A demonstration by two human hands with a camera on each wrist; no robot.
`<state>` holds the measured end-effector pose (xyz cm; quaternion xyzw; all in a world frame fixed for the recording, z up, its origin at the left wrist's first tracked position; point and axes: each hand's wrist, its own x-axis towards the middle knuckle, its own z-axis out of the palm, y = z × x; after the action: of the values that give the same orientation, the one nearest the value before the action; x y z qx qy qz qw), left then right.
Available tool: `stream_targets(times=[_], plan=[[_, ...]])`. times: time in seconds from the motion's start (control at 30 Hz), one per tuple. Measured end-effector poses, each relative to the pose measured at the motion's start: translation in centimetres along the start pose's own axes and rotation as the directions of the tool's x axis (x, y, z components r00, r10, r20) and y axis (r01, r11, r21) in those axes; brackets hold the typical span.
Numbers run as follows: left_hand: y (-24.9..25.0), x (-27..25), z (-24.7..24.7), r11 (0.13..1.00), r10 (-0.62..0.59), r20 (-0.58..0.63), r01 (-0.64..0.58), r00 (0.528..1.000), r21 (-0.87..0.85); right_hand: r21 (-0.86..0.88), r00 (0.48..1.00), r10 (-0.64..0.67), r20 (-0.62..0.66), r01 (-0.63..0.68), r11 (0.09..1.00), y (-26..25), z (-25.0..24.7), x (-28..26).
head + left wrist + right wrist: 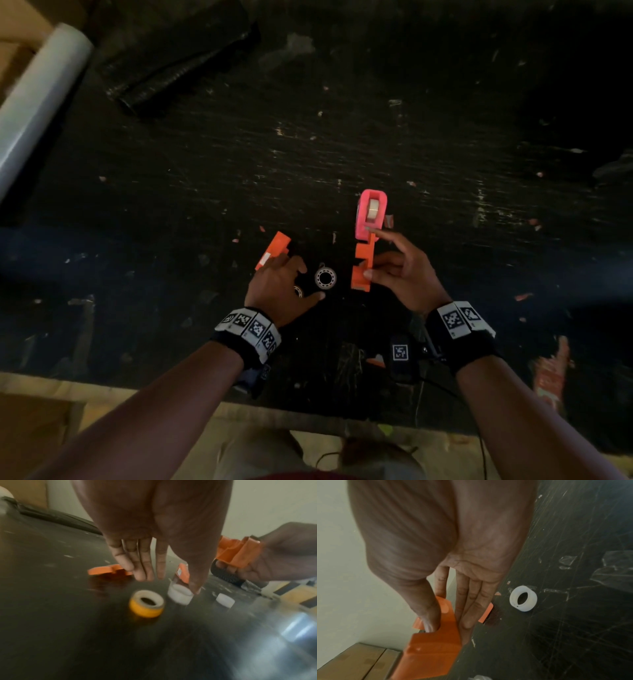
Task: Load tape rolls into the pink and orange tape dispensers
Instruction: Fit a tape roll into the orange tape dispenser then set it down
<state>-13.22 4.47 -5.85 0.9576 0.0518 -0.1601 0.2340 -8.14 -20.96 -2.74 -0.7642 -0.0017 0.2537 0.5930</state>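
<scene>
One yellow tape roll [146,603], left-wrist view only.

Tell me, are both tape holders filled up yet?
Not yet. The pink dispenser already has a roll inside. The right hand holds one orange dispenser half; the other half lies by the open left hand. The tape roll still waits on the table.

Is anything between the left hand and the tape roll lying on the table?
Nothing visible. The left hand hovers open just above the yellow tape roll, with only bare table around it; a white ring sits beside the thumb.
</scene>
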Motion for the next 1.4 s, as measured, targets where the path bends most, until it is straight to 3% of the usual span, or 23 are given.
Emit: stream_targets(times=[0.1, 0.3, 0.4, 0.47, 0.5, 0.6, 0.67, 0.8, 1.23, 1.33, 1.4], plan=[[2.0, 1.1, 0.6, 0.998, -0.061, -0.024, 0.061, 0.998, 0.005, 0.006, 1.000, 0.000, -0.009, 0.000, 1.000, 0.1, -0.2, -0.4], [4.5, 2.8, 1.1, 0.980, -0.196, 0.048, 0.194, 0.979, 0.053, 0.006, 1.000, -0.008, -0.026, 0.008, 1.000, 0.7, -0.6, -1.1], [4.2, 3.3, 1.2, 0.983, -0.177, 0.054, 0.179, 0.983, -0.028, 0.006, 0.999, -0.013, -0.042, 0.013, 1.000, 1.0, -0.6, -1.4], [3.7, 3.2, 1.2, 0.973, -0.130, 0.018, 0.132, 0.991, -0.187, 0.003, 0.999, -0.015, -0.039, 0.015, 1.000, 1.0, -0.7, -1.6], [3.5, 3.0, 1.1, 0.940, -0.105, 0.010, 0.102, 0.994, -0.326, -0.002, 0.999, -0.016, -0.038, 0.016, 1.000, 1.0, -0.8, -1.7], [3.2, 2.1, -0.4, 0.727, -0.024, 0.036, 0.042, 0.999, -0.685, 0.009, 1.000, -0.008, -0.029, 0.008, 1.000, 0.7, -0.7, -1.9], [3.3, 1.5, -1.8, 0.647, 0.044, 0.045, 0.006, 0.998, -0.763, 0.012, 1.000, -0.013, -0.010, 0.013, 1.000, 0.1, -0.5, -1.9], [3.5, 0.7, -3.7, 0.587, 0.133, 0.033, -0.052, 0.991, -0.808, -0.002, 0.999, -0.035, 0.037, 0.035, 0.999, -0.8, 0.5, -1.8], [4.0, 0.1, -5.1, 0.587, 0.253, 0.018, -0.139, 0.967, -0.798, 0.044, 0.995, -0.060, 0.084, 0.057, 0.997, -2.4, 3.0, -1.5], [3.8, 0.1, -6.6, 0.663, 0.323, 0.018, -0.212, 0.946, -0.718, 0.100, 0.996, -0.041, 0.074, 0.033, 0.994, -2.4, 3.2, -1.5], [2.6, 0.8, -7.8, 0.743, 0.299, -0.026, -0.250, 0.954, -0.621, 0.135, 0.997, -0.027, 0.074, 0.017, 0.991, -2.4, 3.2, -1.4]])
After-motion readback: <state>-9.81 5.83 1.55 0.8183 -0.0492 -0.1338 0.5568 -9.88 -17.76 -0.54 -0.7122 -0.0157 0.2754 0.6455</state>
